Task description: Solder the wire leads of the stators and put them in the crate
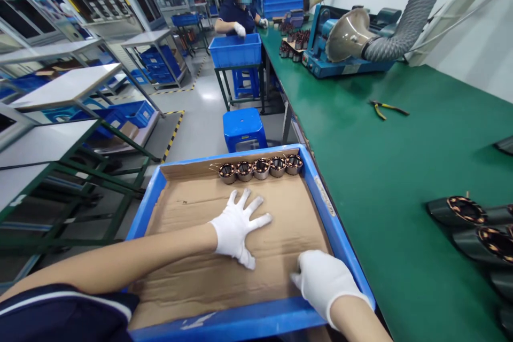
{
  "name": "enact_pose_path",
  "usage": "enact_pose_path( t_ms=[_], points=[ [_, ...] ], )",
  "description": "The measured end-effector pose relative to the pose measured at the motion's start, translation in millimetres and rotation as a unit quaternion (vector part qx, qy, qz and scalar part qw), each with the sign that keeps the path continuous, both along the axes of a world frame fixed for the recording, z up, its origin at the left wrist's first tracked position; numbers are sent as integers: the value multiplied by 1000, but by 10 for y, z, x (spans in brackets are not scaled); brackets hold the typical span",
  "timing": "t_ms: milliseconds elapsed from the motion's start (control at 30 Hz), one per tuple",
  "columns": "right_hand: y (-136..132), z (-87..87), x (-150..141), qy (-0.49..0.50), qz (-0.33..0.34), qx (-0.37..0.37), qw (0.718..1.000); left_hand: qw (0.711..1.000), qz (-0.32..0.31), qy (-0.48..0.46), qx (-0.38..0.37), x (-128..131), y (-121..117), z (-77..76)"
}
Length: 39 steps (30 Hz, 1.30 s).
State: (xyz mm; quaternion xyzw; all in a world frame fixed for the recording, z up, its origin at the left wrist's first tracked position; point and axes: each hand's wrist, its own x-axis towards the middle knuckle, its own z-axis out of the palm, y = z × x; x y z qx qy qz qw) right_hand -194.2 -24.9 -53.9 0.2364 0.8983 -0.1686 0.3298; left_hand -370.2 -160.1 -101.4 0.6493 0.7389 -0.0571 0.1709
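Observation:
A blue plastic crate (344,235) lined with a brown cardboard sheet (200,283) stands in front of me. My left hand (237,225), in a white glove, lies flat on the cardboard with its fingers spread. At the sheet's near right corner my gloved right hand (323,280) has its fingers curled down on the cardboard edge. Along the crate's far wall sits a row of several copper-wound stators (260,167), clear of both hands.
A green workbench (393,171) runs along the right with yellow-handled pliers (387,109), black stators (460,210) at its near right, and a blue machine (344,43) with a grey extraction hose. A blue stool (243,127) stands ahead. A co-worker (236,10) works at another blue crate.

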Motion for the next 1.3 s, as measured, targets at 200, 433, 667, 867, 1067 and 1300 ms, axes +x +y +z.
enact_pose_path(
  t_ms=[200, 433, 667, 867, 1067, 1300],
  points=[
    [141, -156, -184, 88, -4, 53, 995, 999, -9, 8, -37, -7, 20, -58],
    [123, -194, -266, 77, 33, 40, 996, 994, 67, 1, 86, 37, 122, 17],
    [132, -183, -287, 70, 50, 45, 995, 983, 127, 3, 136, -377, 301, -46],
    [112, -151, -292, 86, 55, 42, 994, 974, 122, -38, 185, -213, 555, 30],
    [105, -166, -304, 86, 56, 46, 994, 974, 17, -157, 163, -216, 1206, -77],
    [105, -193, -314, 71, 55, 42, 995, 968, 64, -186, 158, -200, 1373, -136]
  ],
)
